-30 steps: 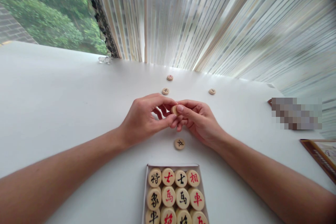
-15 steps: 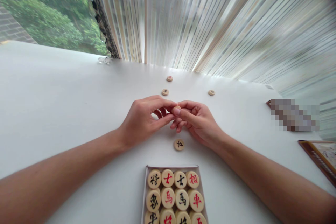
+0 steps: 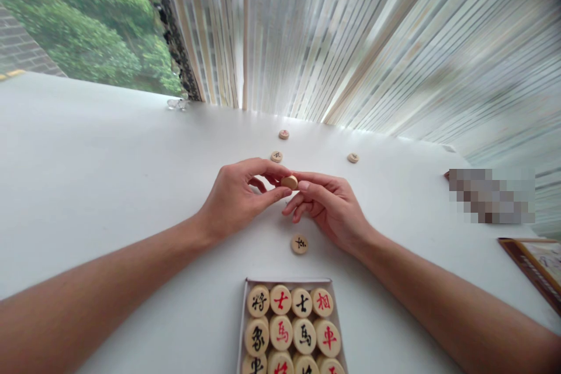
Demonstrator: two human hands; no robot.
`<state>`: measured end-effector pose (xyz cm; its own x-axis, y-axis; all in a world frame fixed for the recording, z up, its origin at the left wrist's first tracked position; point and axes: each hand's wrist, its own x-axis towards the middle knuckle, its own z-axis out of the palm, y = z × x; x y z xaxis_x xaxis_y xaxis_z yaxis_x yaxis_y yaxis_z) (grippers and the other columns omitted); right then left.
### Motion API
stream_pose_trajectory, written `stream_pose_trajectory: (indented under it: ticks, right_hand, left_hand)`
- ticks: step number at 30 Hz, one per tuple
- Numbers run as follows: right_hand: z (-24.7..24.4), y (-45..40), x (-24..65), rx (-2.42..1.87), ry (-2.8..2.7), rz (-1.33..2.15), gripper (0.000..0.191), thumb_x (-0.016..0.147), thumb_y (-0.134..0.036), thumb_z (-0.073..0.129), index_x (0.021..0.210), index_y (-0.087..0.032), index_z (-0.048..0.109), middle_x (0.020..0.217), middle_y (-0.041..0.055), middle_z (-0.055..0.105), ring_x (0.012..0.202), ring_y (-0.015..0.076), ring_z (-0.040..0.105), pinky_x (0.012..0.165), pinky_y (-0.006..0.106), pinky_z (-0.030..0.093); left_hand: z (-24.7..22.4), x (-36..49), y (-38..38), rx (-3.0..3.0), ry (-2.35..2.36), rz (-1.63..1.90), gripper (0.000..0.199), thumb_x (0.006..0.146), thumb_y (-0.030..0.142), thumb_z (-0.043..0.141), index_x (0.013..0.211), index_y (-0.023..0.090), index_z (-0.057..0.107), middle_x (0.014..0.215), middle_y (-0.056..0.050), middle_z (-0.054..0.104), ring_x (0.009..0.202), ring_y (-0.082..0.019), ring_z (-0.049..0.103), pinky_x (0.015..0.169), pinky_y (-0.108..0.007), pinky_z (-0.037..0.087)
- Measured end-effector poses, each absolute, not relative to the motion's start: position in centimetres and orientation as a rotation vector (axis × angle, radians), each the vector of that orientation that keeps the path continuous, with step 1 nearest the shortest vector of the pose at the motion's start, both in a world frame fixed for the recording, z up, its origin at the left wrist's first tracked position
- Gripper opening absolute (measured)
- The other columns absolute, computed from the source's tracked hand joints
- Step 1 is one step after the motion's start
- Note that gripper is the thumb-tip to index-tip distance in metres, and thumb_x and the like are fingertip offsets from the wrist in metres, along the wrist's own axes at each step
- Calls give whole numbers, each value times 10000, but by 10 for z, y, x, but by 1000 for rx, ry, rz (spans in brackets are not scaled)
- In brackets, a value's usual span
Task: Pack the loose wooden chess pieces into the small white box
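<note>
A round wooden xiangqi piece (image 3: 290, 182) is held above the white table, tilted so its plain pale side shows. My left hand (image 3: 241, 190) pinches it between thumb and fingertips. At its right edge my right hand (image 3: 326, 201) grips it with thumb and index finger, the other fingers loosely curled below. The character on this piece cannot be seen. Beneath the hands lies a loose piece with a black character (image 3: 299, 244). Nearer to me, an open box (image 3: 243, 310) holds rows of pieces marked in red and black.
Farther back on the table (image 3: 131, 158) lie a red-marked piece (image 3: 284, 135), a black-marked piece (image 3: 276, 156) and another piece (image 3: 353, 158). A brown-edged flat item (image 3: 523, 263) lies at the right. Striped curtains (image 3: 298, 41) hang along the far edge.
The piece has turned between my fingers and more of it shows now. My right thumb has shifted from over it to its right edge.
</note>
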<state>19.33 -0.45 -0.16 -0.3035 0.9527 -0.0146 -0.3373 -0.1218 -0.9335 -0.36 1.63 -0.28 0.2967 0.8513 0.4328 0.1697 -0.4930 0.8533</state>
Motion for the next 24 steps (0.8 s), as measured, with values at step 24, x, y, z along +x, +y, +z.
stream_pose_trajectory:
  ticks: [24]
  right_hand:
    - [-11,-13,191,-1023,-1664,849,299,886,-295,827,1167,-202,784,1096,65,676,680,83,678,559,218,595]
  left_hand:
    - [-1,-4,20,1501,820,1028,287,883,220,733,1142,113,675,792,-43,760,719,-153,743,644,-224,594]
